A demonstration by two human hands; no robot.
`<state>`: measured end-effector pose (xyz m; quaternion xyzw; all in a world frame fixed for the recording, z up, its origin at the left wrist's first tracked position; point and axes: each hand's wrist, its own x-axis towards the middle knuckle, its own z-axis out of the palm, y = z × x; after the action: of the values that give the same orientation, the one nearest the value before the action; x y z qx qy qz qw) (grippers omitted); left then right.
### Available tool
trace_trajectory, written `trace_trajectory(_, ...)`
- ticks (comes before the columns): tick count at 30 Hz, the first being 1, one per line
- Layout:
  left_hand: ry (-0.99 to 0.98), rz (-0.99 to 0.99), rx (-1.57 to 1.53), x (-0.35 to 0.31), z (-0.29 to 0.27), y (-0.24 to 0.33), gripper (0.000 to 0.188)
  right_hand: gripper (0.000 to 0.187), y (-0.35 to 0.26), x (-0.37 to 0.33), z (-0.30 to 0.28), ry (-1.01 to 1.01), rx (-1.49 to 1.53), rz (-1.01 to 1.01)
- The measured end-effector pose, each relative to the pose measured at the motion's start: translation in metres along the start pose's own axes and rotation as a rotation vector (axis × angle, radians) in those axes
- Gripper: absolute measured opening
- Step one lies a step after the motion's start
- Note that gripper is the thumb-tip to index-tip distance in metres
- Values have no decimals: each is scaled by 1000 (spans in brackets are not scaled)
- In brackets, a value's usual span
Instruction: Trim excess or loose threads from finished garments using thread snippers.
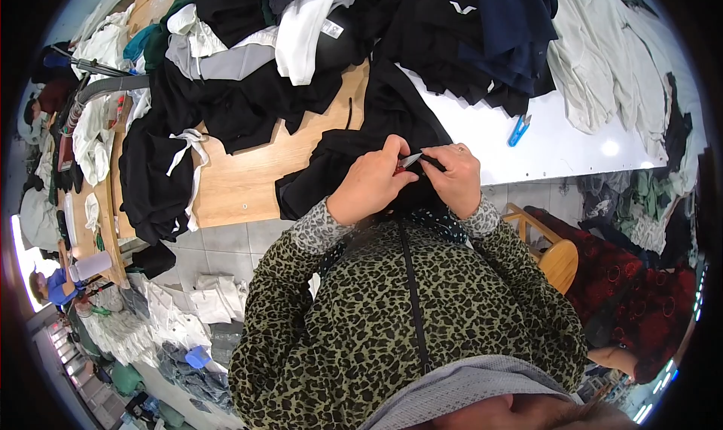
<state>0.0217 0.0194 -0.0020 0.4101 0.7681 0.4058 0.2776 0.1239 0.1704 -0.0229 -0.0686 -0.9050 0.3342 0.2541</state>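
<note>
My left hand (373, 178) is closed around a small pair of thread snips (410, 160) with a red handle. The blades point toward my right hand (456, 175), which pinches a bit of black cloth between thumb and fingers. That cloth belongs to a black garment (331, 159) spread across the table edge in front of me, part of it running away up the table. The blade tips are right beside the pinched cloth; whether they touch it I cannot tell.
On the white tabletop (489, 140) lies a second pair of snips (518, 131), blue. Black and navy garments (508, 38) are heaped at the back, pale grey garments (602, 53) at the right. A wooden stool (559, 264) stands right of me. White garments (173, 313) lie at lower left.
</note>
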Motion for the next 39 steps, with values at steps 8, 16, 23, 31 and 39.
trace_trajectory(8, -5, -33, -72, 2, -4, -1, 37, 15, 3, 0, 0, -1, 18, 10)
trace_trajectory(16, 103, -83, -305, 6, -19, -4, 31, 13, 13, 12, -17, -355, 920, 733)
trace_trajectory(23, 128, 217, 29, 16, -2, 7, 16, 11, 11, 12, -13, -424, 907, 715)
trace_trajectory(31, 11, -184, -573, 26, -3, -8, 15, 13, 13, 13, -16, -402, 697, 628)
trace_trajectory(39, -30, 45, -135, 4, -23, -3, 49, 12, 18, 11, -12, -381, 859, 750)
